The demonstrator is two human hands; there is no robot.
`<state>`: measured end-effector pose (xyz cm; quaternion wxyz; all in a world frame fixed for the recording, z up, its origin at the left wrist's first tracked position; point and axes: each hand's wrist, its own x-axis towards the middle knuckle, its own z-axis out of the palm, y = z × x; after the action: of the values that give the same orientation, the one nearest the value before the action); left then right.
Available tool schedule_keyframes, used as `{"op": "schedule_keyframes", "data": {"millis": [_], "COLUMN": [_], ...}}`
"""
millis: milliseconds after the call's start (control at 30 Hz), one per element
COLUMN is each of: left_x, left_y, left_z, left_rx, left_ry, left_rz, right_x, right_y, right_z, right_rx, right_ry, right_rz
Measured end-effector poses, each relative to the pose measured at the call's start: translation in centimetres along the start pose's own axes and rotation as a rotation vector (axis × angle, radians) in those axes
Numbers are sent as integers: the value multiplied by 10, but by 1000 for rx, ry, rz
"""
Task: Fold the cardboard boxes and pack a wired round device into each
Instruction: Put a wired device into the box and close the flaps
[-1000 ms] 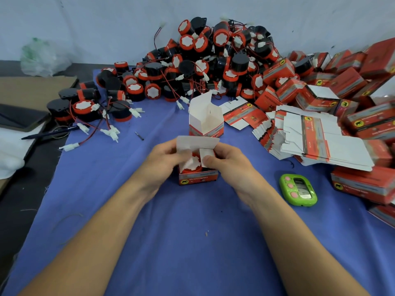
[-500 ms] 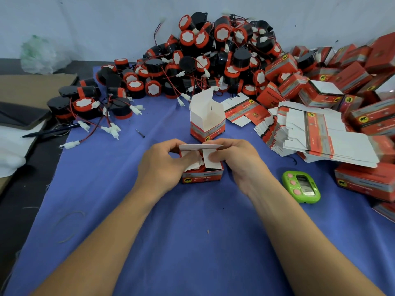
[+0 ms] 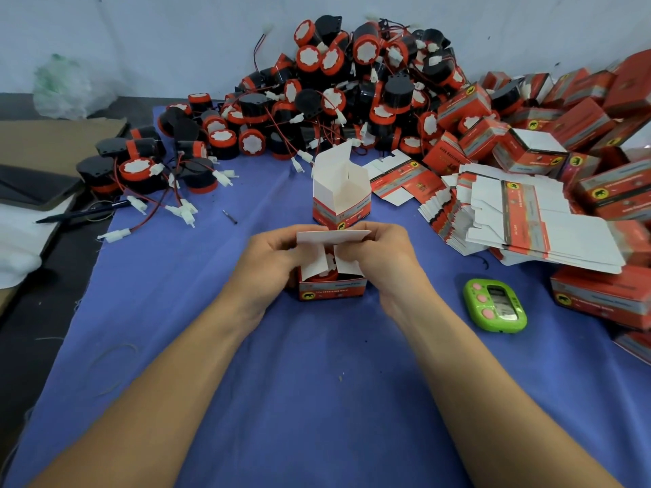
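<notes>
Blue cloth [image 3: 317, 399] underfoot, both hands [image 3: 271, 262] [image 3: 380, 258] pinch the box [image 3: 331, 290] flaps; trapped wire may stop them closing.

wall [image 3: 141, 29]: pale, plain, evenly lit | surface [image 3: 35, 346]: dark, covered by a blue cloth [image 3: 317, 399], left edge left bare | brown cardboard sheet [image 3: 53, 142] laid far left

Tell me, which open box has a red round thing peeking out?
The nearer box, gripped by the left hand and right hand: a red device shows under its flaps. The box behind it stands untouched, showing only white inside.
</notes>
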<state>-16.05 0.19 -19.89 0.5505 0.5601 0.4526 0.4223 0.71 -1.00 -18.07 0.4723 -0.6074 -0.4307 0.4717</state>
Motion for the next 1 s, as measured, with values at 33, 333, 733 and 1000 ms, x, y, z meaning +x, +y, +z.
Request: {"op": "schedule_keyframes", "data": {"millis": [33,333,733,1000], "left_x": [0,2,-22,-21], "left_y": [2,1,-1,2], "left_z": [-2,-4,-25,-26], "left_rx": [-87,26,463,643], "left_ry": [-53,17,-141,-91], "left_rz": [-9,21,156,261], "right_x": [-1,1,-28,-28], "right_y": [2,7,-10,-9], "right_z": [-1,-38,-42,-41], "right_rx": [21,-188,-717,-833], "right_ry": [6,-339,-368,-314], "right_rz": [-44,-208,-298,-374]}}
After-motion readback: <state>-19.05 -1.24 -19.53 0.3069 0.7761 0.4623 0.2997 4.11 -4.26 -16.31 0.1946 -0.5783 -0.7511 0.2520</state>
